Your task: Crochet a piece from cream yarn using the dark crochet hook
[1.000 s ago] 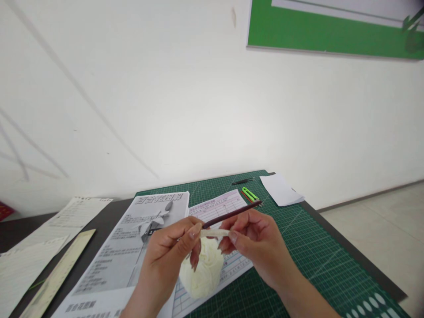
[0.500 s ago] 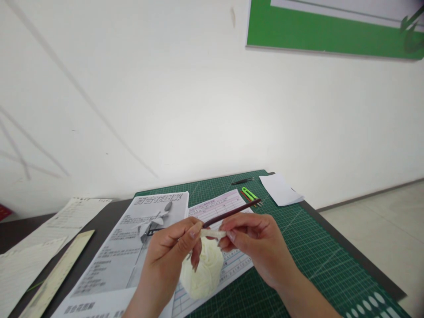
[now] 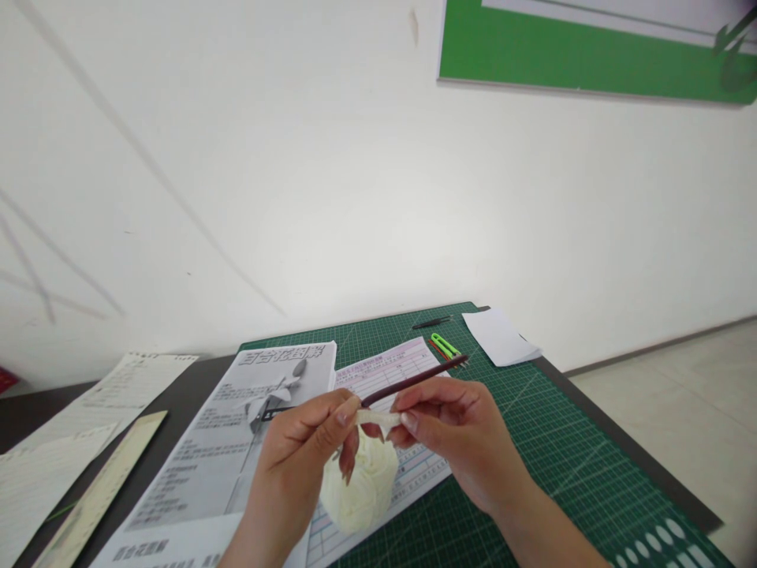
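Note:
My left hand [image 3: 304,442] is closed, its thumb and fingers pinching one end of a short cream crocheted strip [image 3: 377,417]. A dark brown crochet hook [image 3: 414,381] slants up and right from those same fingers; its tip is hidden at the left hand. My right hand [image 3: 458,434] is also closed and pinches the strip's other end, below the hook's handle. The strip is held nearly level between both hands. Just under them a cream ball of yarn [image 3: 362,489] rests on a printed sheet [image 3: 408,359], partly covered by the left fingers.
A green cutting mat [image 3: 568,457] covers much of the dark table. On it lie a printed page with a flower picture [image 3: 201,450], a bright green tool [image 3: 445,345], black tweezers [image 3: 431,323] and white paper [image 3: 500,338]. At left are a ruler [image 3: 100,489] and handwritten sheets [image 3: 130,386].
Hardly anything differs. Both hands keep hold of the strip, and the hook has shifted very slightly at the left fingers.

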### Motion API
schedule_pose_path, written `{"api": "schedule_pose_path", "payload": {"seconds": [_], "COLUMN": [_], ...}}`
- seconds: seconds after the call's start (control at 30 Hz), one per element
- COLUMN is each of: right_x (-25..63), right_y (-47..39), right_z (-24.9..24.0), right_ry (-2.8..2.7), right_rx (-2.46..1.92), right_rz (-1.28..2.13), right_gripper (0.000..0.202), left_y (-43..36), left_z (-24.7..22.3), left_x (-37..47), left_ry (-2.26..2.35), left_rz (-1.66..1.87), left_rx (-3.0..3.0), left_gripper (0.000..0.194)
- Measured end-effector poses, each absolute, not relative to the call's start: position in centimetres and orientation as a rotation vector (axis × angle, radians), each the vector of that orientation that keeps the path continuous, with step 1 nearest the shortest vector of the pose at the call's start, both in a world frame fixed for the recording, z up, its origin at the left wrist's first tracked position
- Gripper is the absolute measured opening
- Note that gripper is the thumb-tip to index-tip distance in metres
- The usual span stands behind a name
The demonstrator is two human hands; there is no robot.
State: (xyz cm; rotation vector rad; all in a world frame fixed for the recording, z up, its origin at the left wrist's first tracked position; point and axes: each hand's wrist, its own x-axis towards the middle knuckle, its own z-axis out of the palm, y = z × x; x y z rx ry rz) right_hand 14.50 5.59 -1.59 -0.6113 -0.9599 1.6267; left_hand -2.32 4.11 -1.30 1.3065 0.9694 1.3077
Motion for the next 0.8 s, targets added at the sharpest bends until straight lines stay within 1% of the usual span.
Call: {"api": "schedule_pose_path", "payload": {"seconds": [0.1,0.27,0.57,0.8], "right_x": [14.6,14.54,14.44,14.34], "right_y": [5.62,5.66,5.57,5.61], "right_z": [-1.81,-1.7,-1.37,-1.71], "right_ry": [-0.974,-0.962,-0.959,-0.939], "right_rx": [-0.618,-0.645,-0.656,-0.659], "right_rz": [1.65,1.635,1.626,1.618], "right_gripper": [0.008,0.008,0.011,0.009], "left_y": [4.03,3.88,3.89,3.76], "left_z": [-1.07,-0.84,-0.95,-0.95], "left_x": [-2.22,-2.1,-2.14,-2.07], "left_ry": [0.975,0.977,0.966,0.955], "left_rz": [1.3,1.316,1.304,1.269], "left_rx": [1.281,1.255,1.288,1.26], "left_gripper": [0.04,0.035,0.038,0.034]}}
